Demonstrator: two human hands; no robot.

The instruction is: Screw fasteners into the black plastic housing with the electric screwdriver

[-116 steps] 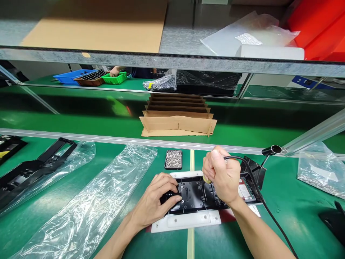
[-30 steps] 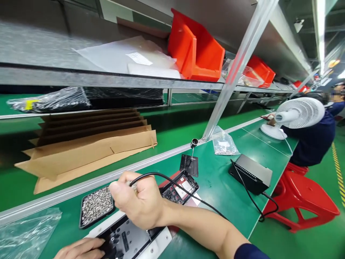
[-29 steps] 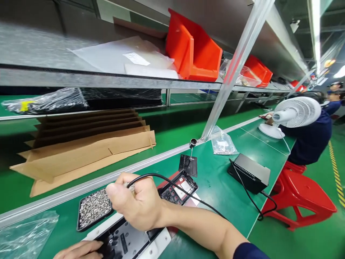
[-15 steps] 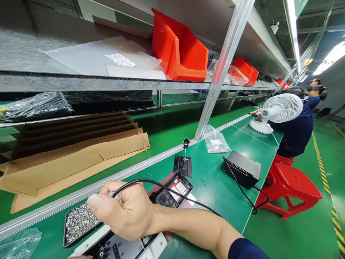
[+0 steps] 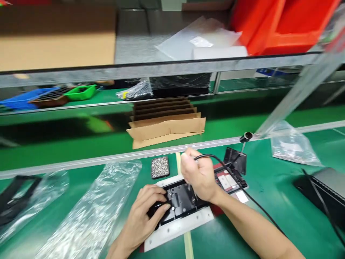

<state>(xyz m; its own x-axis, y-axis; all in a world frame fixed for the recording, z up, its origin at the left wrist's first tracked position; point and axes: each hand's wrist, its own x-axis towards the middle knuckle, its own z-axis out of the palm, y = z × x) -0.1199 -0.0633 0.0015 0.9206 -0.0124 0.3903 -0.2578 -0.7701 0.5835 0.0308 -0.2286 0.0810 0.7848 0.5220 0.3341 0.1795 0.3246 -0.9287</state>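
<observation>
Black panel (image 5: pixel 185 196): lower centre of frame, seated in white fixture (image 5: pixel 178 225) on green counter (image 5: pixel 269 194). Left hand (image 5: pixel 147 212): grip pressed flat on panel's left end. Right hand (image 5: pixel 198 174): grip closed around corded screwdriver (image 5: pixel 192 187), tip on panel. Screw tray (image 5: pixel 160 167) just behind.

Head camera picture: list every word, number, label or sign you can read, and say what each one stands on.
No text can be read; the picture is blurred by motion.
White label on the clear bag on the shelf: too blurred.
White and red stickers on the black part beside the right hand: too small.
Label in the bag of screws: unreadable.
</observation>
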